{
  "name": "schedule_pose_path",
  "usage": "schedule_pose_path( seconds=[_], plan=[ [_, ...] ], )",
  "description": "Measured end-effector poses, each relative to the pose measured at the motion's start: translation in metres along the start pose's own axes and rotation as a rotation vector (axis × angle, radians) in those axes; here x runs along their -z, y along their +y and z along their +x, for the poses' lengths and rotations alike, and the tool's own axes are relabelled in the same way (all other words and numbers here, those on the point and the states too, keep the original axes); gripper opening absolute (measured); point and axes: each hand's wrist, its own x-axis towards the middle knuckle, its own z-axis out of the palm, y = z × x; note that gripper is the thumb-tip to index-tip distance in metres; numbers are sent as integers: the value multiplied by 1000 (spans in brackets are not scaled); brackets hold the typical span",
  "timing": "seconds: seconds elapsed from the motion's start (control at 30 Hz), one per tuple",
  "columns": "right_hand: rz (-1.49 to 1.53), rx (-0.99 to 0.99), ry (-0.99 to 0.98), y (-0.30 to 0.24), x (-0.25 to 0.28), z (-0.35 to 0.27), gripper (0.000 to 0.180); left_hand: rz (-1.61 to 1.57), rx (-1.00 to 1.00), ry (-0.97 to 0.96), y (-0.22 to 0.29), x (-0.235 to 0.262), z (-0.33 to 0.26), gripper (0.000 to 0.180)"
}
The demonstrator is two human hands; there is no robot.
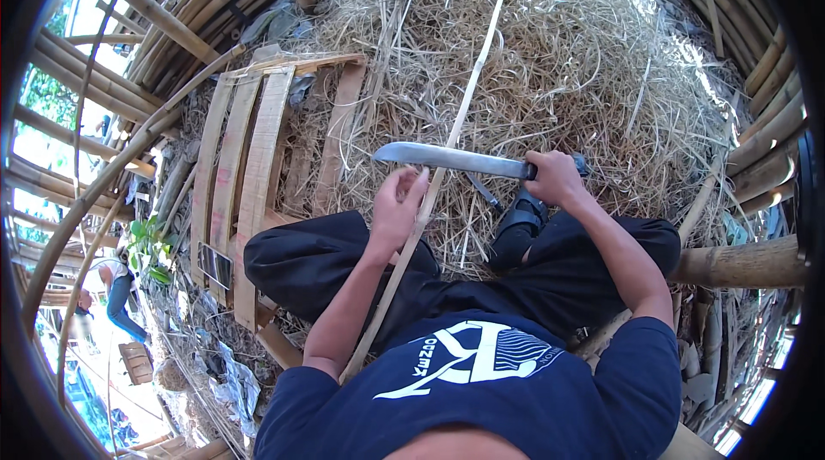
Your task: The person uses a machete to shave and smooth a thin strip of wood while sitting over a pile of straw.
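In my right hand (pixel 553 178) is the dark handle of a machete (pixel 464 159). Its broad steel blade points left and lies across a long, pale bamboo strip (pixel 475 82). The strip runs from the far straw, between my legs, to beside my left hip. My left hand (pixel 399 207) is just below the blade's tip end, against the strip's left side. Its fingers are loosely curled, with a gap between thumb and forefinger, and they do not close round the strip. Where the blade crosses it, the strip is hidden.
Straw and shavings (pixel 550 65) cover the ground ahead. A wooden slatted pallet (pixel 258 151) lies left of my knee, with a dark phone-like rectangle (pixel 215 266) on it. A thick bamboo pole (pixel 739 262) is at right. Beyond the left bamboo bars is another person (pixel 116 292).
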Motion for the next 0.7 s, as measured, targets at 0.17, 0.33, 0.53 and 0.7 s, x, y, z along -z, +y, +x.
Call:
schedule_pose_path(
  seconds=[0.17,0.33,0.53,0.7],
  plan=[
    [54,59,62,-10,-5,-3,25,-477,211,112,21,6,23,31],
    [71,76,32,-9,-3,-4,25,-681,154,80,31,10,27,28],
    [85,128,11,-7,-10,2,26,-650,192,121,30,1,29,24],
    [137,103,-61,-15,-3,5,35,-697,227,108,30,-14,32,22]
  ],
)
